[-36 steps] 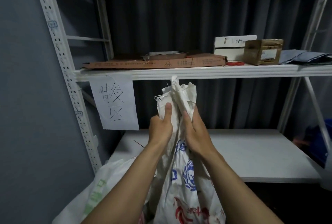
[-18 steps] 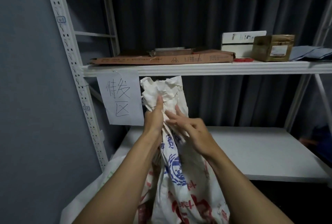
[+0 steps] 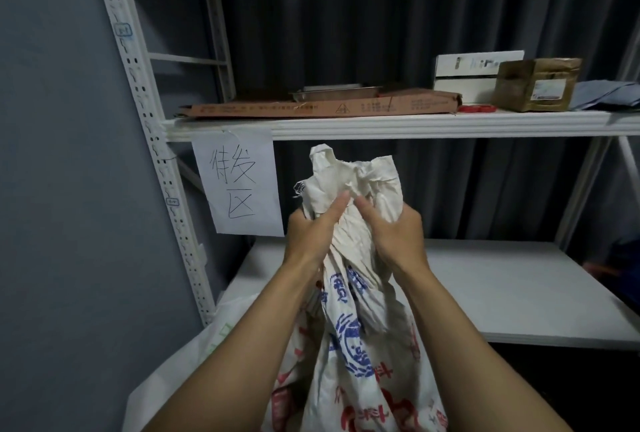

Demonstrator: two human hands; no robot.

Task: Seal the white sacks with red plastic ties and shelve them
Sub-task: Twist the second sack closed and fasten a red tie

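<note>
A white woven sack (image 3: 349,355) with blue and red print stands upright in front of me, its mouth bunched into a neck. My left hand (image 3: 310,234) grips the neck from the left and my right hand (image 3: 394,234) grips it from the right, thumbs nearly meeting at the gathered top (image 3: 346,179). Red plastic ties (image 3: 477,108) lie on the upper shelf (image 3: 381,125) beside the cardboard. No tie is visible on the sack's neck. A second white sack (image 3: 180,372) lies low on the left, partly hidden by my left arm.
The white lower shelf board (image 3: 502,286) stretches behind the sack. On the upper shelf lie flat brown cardboard (image 3: 311,108), a metal tray, a white box (image 3: 467,75), a brown carton (image 3: 536,83) and grey cloth. A paper sign (image 3: 239,182) hangs from the shelf edge by the perforated upright (image 3: 152,141).
My right hand went from loose fingers on the sack's neck to a full grip. The sack's top moved right and its gathered mouth sits between both thumbs now.
</note>
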